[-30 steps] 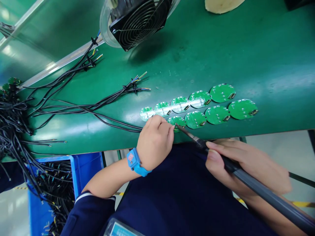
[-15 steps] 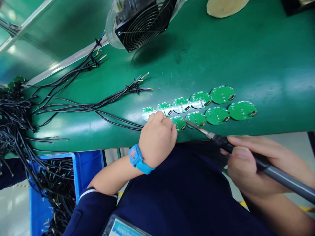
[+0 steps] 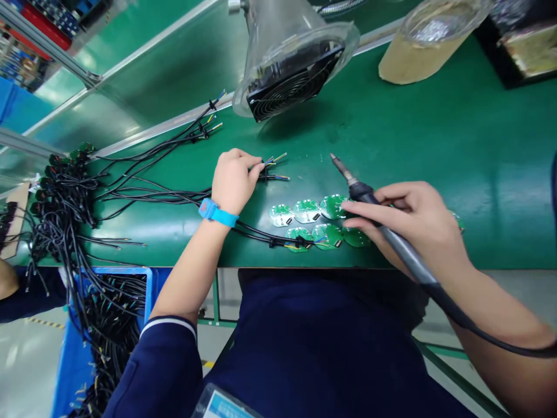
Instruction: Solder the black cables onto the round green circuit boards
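My left hand (image 3: 236, 181), with a blue wrist strap (image 3: 217, 213), pinches a black cable (image 3: 263, 165) close to its bared coloured wire ends. My right hand (image 3: 413, 223) grips a soldering iron (image 3: 369, 197), whose tip points up and left above the bench. Below it, round green circuit boards (image 3: 307, 211) lie in two rows, some hidden behind the right hand. Two other cables (image 3: 256, 234) stretch across the near row, their wire ends resting over the boards.
A clear hood with a black fan (image 3: 296, 81) hangs over the green bench (image 3: 491, 157). Tangled black cables (image 3: 65, 197) are heaped at left, above a blue bin (image 3: 150, 290) of more cables. A tan roll (image 3: 409, 58) stands at back right. Another person's arm (image 3: 26, 296) shows at far left.
My left hand has moved from the boards up to the cable ends and taken hold of one. My right hand has lifted the iron's tip off the boards. The view has shifted.
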`<act>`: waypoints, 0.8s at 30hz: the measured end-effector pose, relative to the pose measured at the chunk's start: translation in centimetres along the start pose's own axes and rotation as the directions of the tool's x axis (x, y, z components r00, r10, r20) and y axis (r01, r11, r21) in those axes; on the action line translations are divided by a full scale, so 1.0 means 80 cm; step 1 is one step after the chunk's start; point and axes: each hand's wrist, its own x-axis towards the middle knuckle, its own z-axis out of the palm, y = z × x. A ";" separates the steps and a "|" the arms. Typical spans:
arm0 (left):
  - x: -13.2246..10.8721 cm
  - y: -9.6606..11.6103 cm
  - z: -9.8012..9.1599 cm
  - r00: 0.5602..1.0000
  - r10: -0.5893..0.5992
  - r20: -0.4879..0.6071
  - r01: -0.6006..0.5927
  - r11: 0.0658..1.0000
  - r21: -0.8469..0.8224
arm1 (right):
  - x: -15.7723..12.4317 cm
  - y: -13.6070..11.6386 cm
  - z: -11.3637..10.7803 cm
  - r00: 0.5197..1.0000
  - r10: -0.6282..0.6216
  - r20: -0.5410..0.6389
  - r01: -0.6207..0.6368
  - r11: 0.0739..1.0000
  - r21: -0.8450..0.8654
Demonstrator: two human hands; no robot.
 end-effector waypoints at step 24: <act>-0.086 0.032 -0.017 0.970 0.239 0.037 -0.218 0.932 -0.288 | -0.004 -0.045 -0.004 0.991 -0.112 -0.079 0.131 0.942 0.309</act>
